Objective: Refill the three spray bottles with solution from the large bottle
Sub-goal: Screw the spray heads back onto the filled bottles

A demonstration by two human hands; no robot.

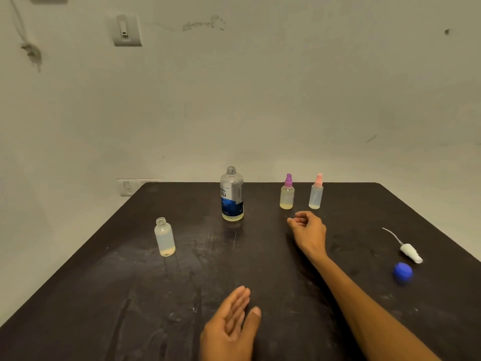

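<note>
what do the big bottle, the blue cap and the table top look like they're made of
Large bottle: clear, glossy plastic by the look; the liquid shows through, with a printed label.
Blue cap: opaque plastic, probably, smooth.
Table: dark, hard top, scuffed and scratched; material unclear, perhaps laminate or painted wood.

My right hand (308, 230) reaches out over the dark bench (104, 295), fingers loosely curled, its grip on nothing, just short of the purple-capped spray bottle (287, 194) and the pink-capped spray bottle (316, 194), which stand upright side by side near the far edge. My left hand (230, 327) hovers low near me, fingers straight, palm turned inward. The large bottle (231, 195) stands uncapped, a little yellowish liquid at its bottom. To the left stands an open small bottle (164, 238). At far right lie a white spray head (410, 252) and a blue cap (402, 273).
</note>
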